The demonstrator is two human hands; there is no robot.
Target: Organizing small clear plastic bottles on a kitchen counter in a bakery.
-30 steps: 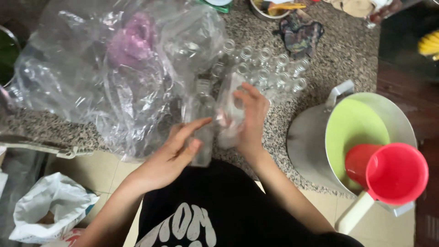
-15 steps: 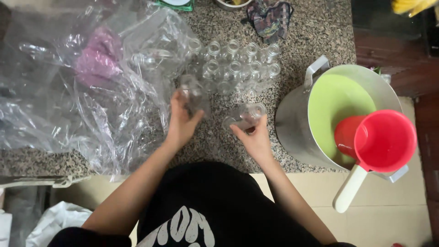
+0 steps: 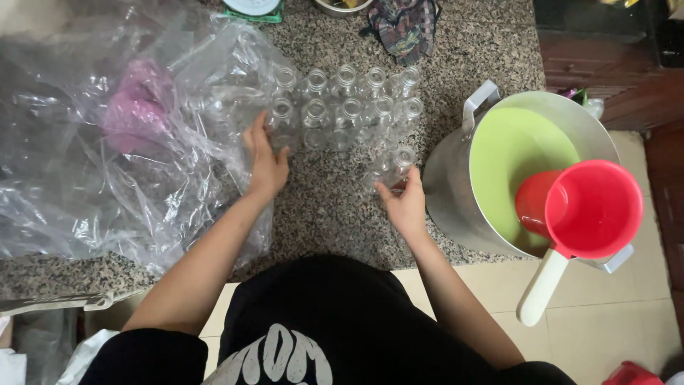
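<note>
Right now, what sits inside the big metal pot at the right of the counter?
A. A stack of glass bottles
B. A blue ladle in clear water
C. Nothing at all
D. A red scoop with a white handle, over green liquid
D: the red scoop rests in the metal pot, its white handle sticking out over the rim, with green liquid beneath.

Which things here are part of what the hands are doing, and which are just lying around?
In use:
- left hand on a small clear bottle
- right hand on another bottle
- rows of clear bottles
- clear plastic bag beside them

Lying about:
- metal pot of green liquid
- red scoop
- patterned cloth
- steel bowl
</note>
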